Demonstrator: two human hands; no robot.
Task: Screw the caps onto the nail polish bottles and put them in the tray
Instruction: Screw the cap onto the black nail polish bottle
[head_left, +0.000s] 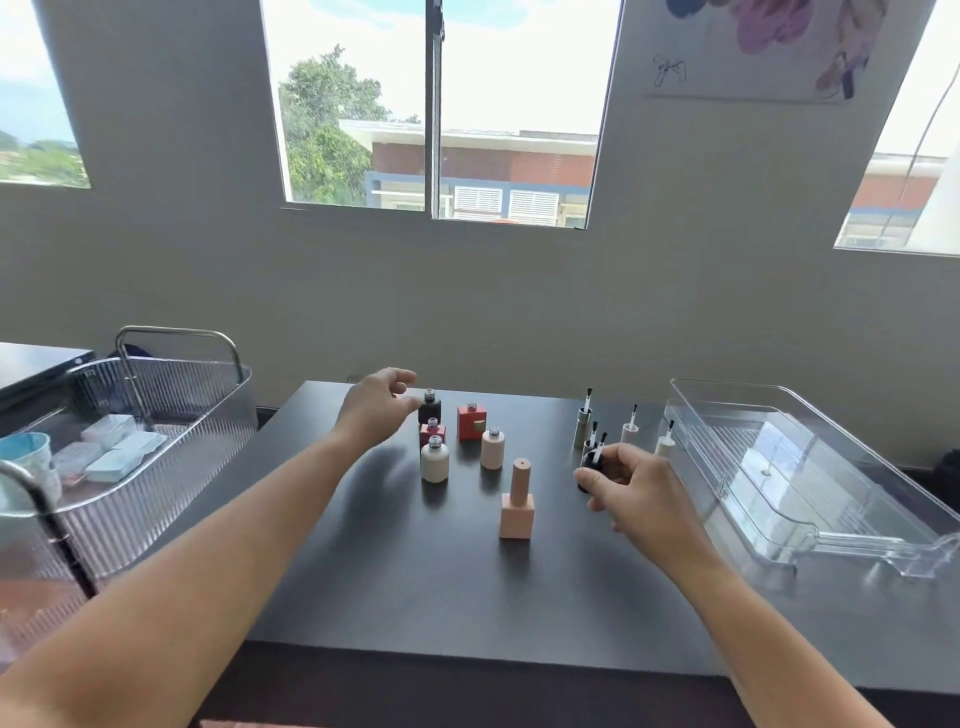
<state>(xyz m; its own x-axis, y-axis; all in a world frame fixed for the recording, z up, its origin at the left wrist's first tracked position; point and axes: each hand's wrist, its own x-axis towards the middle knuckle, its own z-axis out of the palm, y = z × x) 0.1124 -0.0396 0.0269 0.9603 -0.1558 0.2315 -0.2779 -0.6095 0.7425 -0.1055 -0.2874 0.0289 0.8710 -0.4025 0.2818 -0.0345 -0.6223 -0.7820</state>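
On the dark table (415, 597) a capped pink bottle (516, 499) stands mid-frame. Right of it the right hand (641, 496) pinches a black brush cap (592, 466), near the clear tray (852, 540). Farther back the left hand (375, 410), loosely spread and empty, hovers just left of the black bottle (430, 409).

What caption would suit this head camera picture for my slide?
Left hand reaches toward the uncapped black bottle while the right hand holds a black brush cap beside the clear tray.

A dark bench (415, 597) stands against a plain grey-white wall (467, 291). Daylight comes through a sliding window (363, 104) at far centre, showing a tree (322, 130) and a brick building (493, 166). A floral poster (753, 47) hangs far right.
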